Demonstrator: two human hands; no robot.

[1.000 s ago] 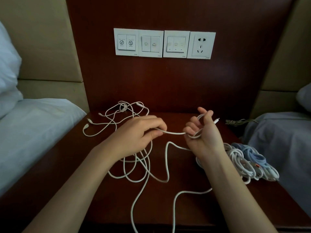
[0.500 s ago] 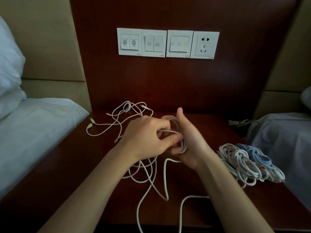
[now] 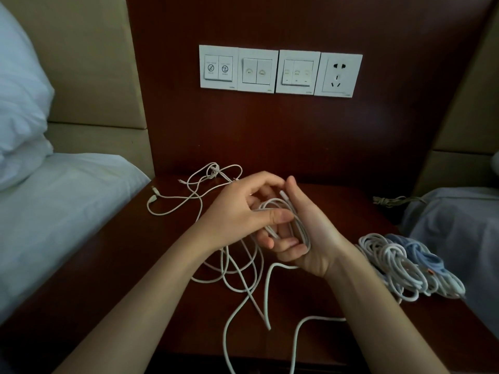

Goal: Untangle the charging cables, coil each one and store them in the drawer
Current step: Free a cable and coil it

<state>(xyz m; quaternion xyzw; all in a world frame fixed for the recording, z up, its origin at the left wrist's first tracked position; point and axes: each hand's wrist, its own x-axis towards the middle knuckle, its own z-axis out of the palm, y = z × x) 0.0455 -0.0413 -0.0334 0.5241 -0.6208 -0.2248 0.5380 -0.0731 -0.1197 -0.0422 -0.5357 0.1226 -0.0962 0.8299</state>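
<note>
The step in hand was the coiling of one white cable (image 3: pixel 287 205); its loops lay round the curled fingers of the right hand (image 3: pixel 310 238), which held the small coil before its palm, a connector end standing up beside the thumb; the left hand (image 3: pixel 240 214) pinched a strand of the same cable between thumb and fingers, right against the coil, as if laying a turn onto it. The rest of that cable ran slack from the hands over the nightstand (image 3: pixel 108 265) and off its front edge, crossing other loose loops below the left wrist; a thinner tangle (image 3: pixel 199 182) lay apart at the back left, with no hand on it. A heap of coiled cables (image 3: pixel 391 260), white with a pale blue one on its far side, sat near the right forearm; the drawer was not in view, so storing seemed not yet begun. In my judgement the next move called for the left hand to slide down the slack, draw it clear of the crossing loops without a snag, and wrap another turn, while the right hand stopped the finished turns from slipping.
</note>
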